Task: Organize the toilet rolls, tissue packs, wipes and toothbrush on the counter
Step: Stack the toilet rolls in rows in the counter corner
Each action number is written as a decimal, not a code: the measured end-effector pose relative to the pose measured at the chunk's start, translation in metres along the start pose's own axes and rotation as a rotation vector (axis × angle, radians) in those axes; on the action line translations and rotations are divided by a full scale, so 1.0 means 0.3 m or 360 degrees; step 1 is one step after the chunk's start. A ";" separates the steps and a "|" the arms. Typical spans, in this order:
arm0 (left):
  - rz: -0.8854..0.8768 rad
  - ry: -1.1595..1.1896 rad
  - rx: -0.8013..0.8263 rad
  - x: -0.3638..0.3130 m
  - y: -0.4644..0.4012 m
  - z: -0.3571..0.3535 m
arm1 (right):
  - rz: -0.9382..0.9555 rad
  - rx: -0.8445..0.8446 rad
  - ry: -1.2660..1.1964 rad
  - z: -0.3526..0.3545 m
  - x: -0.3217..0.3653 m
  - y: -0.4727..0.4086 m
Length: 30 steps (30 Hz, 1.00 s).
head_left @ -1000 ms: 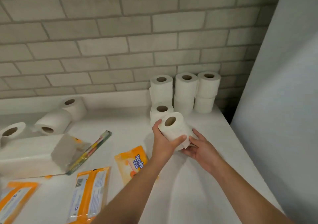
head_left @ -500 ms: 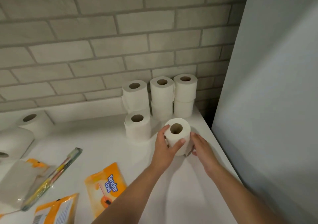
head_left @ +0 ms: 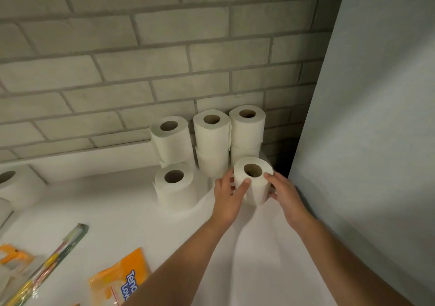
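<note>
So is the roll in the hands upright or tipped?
Upright: the toilet roll shows its core hole facing up, gripped between left hand and right hand.

White toilet rolls [head_left: 253,183] with brown cores were noted on a white counter [head_left: 141,223]. An orange wipes pack [head_left: 117,282] with blue lettering was recorded. Grey brick patterning was observed on the wall [head_left: 141,46].

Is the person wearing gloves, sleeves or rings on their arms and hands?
No. The left hand and right hand are bare, with no gloves, rings or watch showing. Both forearms are uncovered as far as the picture's bottom edge, so no sleeves are visible.
</note>
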State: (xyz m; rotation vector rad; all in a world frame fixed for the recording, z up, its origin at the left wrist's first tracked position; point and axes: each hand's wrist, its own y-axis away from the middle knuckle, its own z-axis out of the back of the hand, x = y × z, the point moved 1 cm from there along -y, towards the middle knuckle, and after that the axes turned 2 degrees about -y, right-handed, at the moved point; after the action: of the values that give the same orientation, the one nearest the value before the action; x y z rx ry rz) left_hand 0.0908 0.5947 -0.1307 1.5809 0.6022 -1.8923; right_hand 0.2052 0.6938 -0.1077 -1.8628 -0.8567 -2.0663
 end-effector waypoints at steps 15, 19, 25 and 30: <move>0.0127 -0.0089 -0.0195 -0.018 -0.108 -0.084 | 0.0072 -0.0190 0.0198 0.008 0.096 -0.096; 0.0129 -0.0117 -0.0245 -0.019 -0.108 -0.095 | 0.0024 -0.0216 0.0184 0.001 0.102 -0.091; 0.0180 -0.0126 -0.0240 -0.023 -0.106 -0.096 | 0.0034 -0.0233 0.0204 -0.005 0.110 -0.081; 0.0242 -0.0144 -0.0242 -0.045 -0.095 -0.099 | 0.0043 -0.0242 0.0256 -0.006 0.117 -0.068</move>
State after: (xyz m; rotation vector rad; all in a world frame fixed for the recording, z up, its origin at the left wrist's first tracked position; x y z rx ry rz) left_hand 0.0937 0.6374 -0.1241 1.3963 0.5564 -1.7526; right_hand 0.1870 0.7163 -0.0794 -1.7388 -0.6484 -2.2843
